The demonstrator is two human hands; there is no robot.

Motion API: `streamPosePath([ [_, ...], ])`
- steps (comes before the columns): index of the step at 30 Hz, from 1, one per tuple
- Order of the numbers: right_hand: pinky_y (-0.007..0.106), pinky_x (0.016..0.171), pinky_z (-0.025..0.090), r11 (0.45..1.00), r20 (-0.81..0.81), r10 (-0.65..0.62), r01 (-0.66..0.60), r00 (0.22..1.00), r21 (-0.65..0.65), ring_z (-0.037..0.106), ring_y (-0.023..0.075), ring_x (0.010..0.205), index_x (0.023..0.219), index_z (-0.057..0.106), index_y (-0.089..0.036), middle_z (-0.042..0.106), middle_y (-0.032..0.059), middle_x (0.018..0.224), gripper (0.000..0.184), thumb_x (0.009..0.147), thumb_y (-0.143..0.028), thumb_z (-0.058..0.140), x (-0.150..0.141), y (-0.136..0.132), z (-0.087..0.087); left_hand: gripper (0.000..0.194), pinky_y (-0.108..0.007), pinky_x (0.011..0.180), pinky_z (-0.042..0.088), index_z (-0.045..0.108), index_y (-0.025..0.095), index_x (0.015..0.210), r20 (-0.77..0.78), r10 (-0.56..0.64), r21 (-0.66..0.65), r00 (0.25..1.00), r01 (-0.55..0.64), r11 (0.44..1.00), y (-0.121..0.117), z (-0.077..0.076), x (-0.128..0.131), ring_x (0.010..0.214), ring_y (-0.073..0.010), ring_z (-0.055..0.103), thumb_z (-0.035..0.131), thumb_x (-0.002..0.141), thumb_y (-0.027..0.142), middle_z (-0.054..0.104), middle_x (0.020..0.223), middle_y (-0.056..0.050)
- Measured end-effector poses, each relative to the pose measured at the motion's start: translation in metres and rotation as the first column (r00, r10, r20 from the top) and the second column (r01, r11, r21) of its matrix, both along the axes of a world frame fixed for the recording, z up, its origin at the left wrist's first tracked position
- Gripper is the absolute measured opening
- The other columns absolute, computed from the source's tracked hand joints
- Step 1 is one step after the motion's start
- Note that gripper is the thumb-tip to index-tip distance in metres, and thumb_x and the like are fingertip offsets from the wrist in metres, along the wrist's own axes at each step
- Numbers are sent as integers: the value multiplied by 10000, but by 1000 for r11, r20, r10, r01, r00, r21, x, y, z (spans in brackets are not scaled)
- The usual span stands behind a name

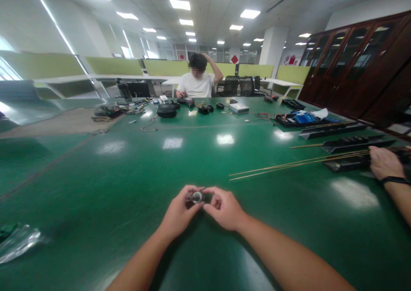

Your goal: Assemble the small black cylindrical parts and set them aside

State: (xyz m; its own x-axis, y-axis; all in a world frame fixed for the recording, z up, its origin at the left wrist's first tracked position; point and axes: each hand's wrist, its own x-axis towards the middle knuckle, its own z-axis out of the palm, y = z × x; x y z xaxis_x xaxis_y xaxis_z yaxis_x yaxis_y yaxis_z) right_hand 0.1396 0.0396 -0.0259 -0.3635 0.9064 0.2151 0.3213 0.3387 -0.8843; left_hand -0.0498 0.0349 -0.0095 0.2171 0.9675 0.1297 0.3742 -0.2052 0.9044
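Note:
Just above the green table (pixel 154 162), a small round part (pixel 197 197) with a shiny silver rim and a dark centre sits between my two hands. My left hand (pixel 178 213) is closed on it, with the thumb below and the fingers behind. From the other side, the thumb and forefinger of my right hand (pixel 225 208) pinch its right edge. My other right fingers are curled in. The part is too small and blurred to name its exact kind, and fingers cover its edges.
Thin golden rods (pixel 276 167) and black metal channels (pixel 346 164) lie at right, under a co-worker's hand (pixel 385 162). A person in a white shirt (pixel 195 85) sits opposite. A black pouch (pixel 167 110), white box (pixel 238 108) and clear plastic (pixel 22 244) rest on the table.

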Motion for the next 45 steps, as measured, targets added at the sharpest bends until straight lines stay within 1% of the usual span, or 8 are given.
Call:
streamPosePath([
  [4,206,522,361,1000,14,18,-18,1000,5,493,96,513,1222,655,-235,573,-53,606,390,835,-288,647,1,-1,1,271,-421,999,493,545,218,1045,-30,11,4,999,-11,1000,-1,1,0,1048,-242,640,652,811,302,674,1128,-75],
  [12,207,520,377,1000,-1,17,-17,1000,-19,492,97,512,1224,672,-238,584,-46,610,403,823,-284,655,1,-1,0,296,-365,993,500,572,223,1094,32,-8,-14,999,8,1000,0,-3,-1,1072,-209,640,661,825,311,652,1184,-53],
  [16,205,514,375,1000,12,19,-19,1000,-15,497,94,510,1221,675,-234,596,-41,623,403,822,-292,659,1,-1,0,238,-364,977,511,574,210,992,41,8,11,999,-9,1000,1,-5,-2,1084,-211,634,688,798,290,626,1225,-62],
  [18,205,514,377,1000,9,23,-22,1000,-11,493,93,505,1213,678,-232,598,-41,619,392,827,-299,657,1,-1,0,230,-354,943,527,570,204,963,57,9,14,998,-9,1000,1,-5,-2,1043,-209,649,697,792,290,633,1203,-64],
  [25,203,515,381,1000,7,24,-24,1000,-10,496,93,510,1231,668,-224,585,-43,613,412,825,-286,655,1,-1,1,300,-332,906,518,577,197,1037,67,5,-19,998,-4,1000,0,-3,0,958,-207,672,716,793,303,695,1003,-39],
  [35,208,502,383,999,-25,38,-39,999,-35,502,94,506,1252,645,-224,571,-51,621,434,822,-285,660,4,0,1,311,-319,896,503,596,197,1042,83,-5,-37,997,8,999,0,0,2,955,-208,668,709,803,360,702,1000,-32],
  [41,211,517,391,997,-76,20,-25,997,-71,503,94,522,1227,619,-189,559,-57,628,427,808,-256,668,3,1,2,326,-324,874,499,638,232,1120,-18,69,82,997,-68,994,1,-1,-1,968,-209,649,661,845,406,678,1082,-39],
  [45,205,524,398,993,-172,-13,-7,985,-116,496,89,539,1200,559,-190,566,-55,682,408,801,-200,645,1,1,1,305,-316,865,506,652,249,1131,-47,67,181,997,-57,982,2,-2,-1,1002,-206,631,644,863,394,665,1103,-41],
])
